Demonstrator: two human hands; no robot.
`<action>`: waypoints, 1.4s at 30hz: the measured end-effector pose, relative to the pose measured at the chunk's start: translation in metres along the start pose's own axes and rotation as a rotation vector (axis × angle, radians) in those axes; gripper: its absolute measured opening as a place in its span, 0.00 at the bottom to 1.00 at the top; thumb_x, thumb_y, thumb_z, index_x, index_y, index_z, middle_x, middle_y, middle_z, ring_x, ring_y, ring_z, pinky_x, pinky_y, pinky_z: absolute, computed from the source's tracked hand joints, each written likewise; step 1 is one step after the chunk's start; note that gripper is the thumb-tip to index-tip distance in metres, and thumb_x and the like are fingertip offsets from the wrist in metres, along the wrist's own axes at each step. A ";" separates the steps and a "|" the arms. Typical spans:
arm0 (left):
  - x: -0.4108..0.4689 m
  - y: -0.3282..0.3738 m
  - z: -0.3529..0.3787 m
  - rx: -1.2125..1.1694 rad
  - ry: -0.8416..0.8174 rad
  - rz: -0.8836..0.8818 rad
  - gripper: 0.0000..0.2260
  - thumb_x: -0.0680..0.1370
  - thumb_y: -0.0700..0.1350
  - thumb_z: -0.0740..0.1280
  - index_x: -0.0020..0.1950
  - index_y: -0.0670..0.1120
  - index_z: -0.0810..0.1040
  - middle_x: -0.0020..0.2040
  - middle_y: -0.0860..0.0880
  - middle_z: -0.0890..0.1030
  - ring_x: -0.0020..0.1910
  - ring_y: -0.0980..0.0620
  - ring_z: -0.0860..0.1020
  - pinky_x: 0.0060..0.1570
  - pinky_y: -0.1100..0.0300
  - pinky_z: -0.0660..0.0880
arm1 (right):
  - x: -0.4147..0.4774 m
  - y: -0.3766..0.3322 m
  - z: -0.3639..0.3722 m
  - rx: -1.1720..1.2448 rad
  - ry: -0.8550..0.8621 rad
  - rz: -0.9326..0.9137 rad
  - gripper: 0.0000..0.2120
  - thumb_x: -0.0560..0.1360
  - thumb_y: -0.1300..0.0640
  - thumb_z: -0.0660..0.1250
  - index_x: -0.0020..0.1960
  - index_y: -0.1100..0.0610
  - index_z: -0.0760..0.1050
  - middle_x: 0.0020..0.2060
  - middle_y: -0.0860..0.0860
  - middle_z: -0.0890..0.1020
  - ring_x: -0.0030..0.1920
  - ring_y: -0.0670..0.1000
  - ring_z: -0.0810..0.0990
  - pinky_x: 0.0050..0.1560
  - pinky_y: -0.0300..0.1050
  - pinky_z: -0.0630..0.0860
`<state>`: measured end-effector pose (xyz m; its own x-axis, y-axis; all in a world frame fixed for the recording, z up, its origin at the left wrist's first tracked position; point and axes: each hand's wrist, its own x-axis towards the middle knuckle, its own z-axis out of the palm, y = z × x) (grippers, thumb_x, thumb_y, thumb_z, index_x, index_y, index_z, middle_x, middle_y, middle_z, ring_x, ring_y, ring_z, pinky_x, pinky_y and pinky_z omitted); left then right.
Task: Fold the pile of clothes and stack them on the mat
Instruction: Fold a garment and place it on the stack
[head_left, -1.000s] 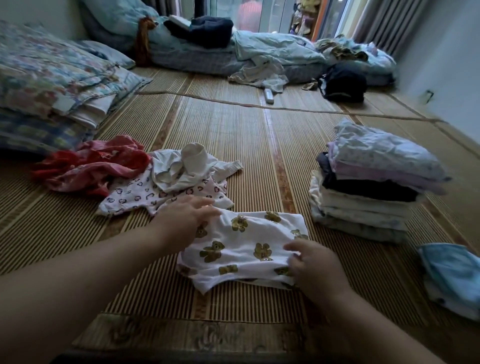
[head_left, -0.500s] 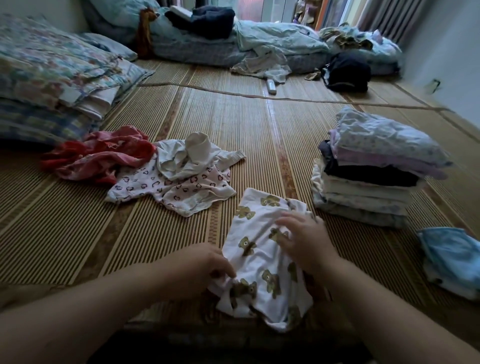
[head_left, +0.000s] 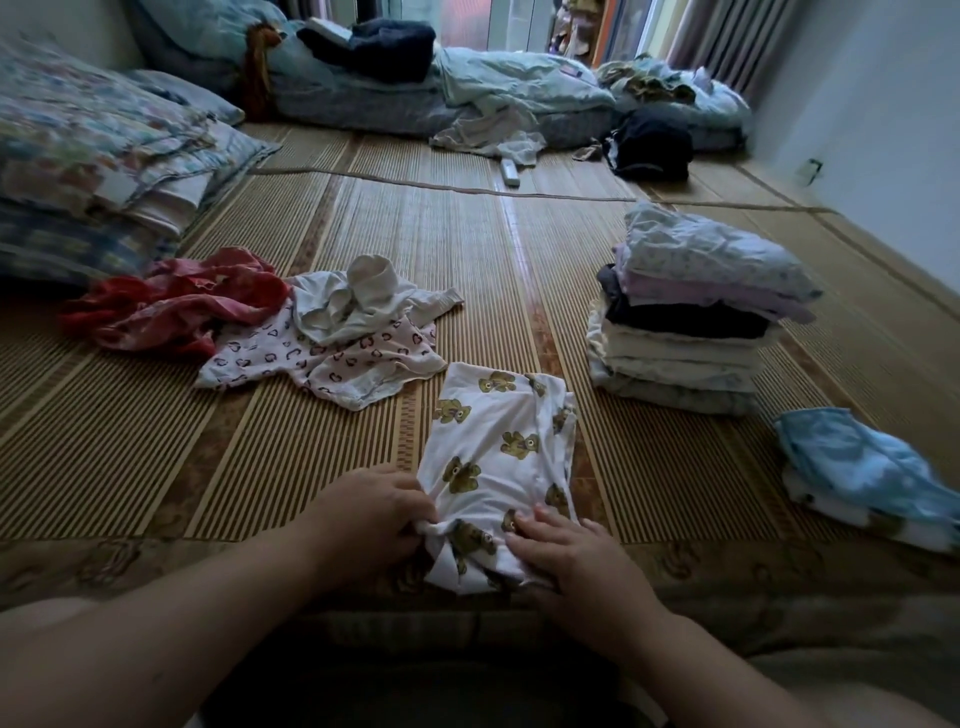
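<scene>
Pinching soft, crumpled bear-print garment (head_left: 493, 457)

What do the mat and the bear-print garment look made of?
Mat: likely woven bamboo or rattan strips, slightly glossy; the fine parallel slats catch light. Bear-print garment: soft matte knit, probably cotton; it wrinkles limply.

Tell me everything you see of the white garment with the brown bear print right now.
The white bear-print garment looks like soft knit cotton, folded into a narrow strip lying lengthwise away from the person on the woven straw mat. Its near end is bunched. The left hand pinches that end's left edge; the right hand presses its right side flat.
</scene>
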<state>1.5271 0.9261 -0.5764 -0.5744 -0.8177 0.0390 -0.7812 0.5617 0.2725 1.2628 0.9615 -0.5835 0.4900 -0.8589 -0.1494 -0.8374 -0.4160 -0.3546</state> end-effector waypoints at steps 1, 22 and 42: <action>-0.002 0.001 0.000 -0.014 0.001 0.000 0.21 0.70 0.61 0.55 0.51 0.55 0.83 0.48 0.57 0.82 0.46 0.56 0.78 0.43 0.63 0.74 | -0.001 0.001 0.000 0.012 0.038 -0.017 0.28 0.72 0.39 0.56 0.71 0.42 0.67 0.72 0.38 0.63 0.73 0.40 0.53 0.72 0.51 0.54; 0.112 -0.027 -0.020 -0.818 0.096 -0.969 0.21 0.76 0.59 0.65 0.56 0.43 0.80 0.49 0.44 0.80 0.46 0.47 0.78 0.43 0.56 0.75 | 0.124 0.054 -0.071 0.795 0.237 0.739 0.34 0.70 0.34 0.66 0.62 0.61 0.73 0.53 0.56 0.80 0.46 0.52 0.80 0.43 0.47 0.77; 0.155 0.084 -0.033 -1.499 -0.081 -0.892 0.19 0.79 0.56 0.62 0.57 0.41 0.76 0.46 0.35 0.84 0.43 0.36 0.83 0.40 0.46 0.81 | 0.036 0.079 -0.108 1.454 0.281 0.756 0.10 0.75 0.60 0.63 0.54 0.60 0.79 0.47 0.60 0.84 0.48 0.60 0.83 0.50 0.55 0.79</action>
<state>1.3804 0.8425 -0.5155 -0.1775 -0.7505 -0.6366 0.0184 -0.6493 0.7603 1.1879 0.8652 -0.5178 -0.0856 -0.8142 -0.5743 0.1392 0.5610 -0.8161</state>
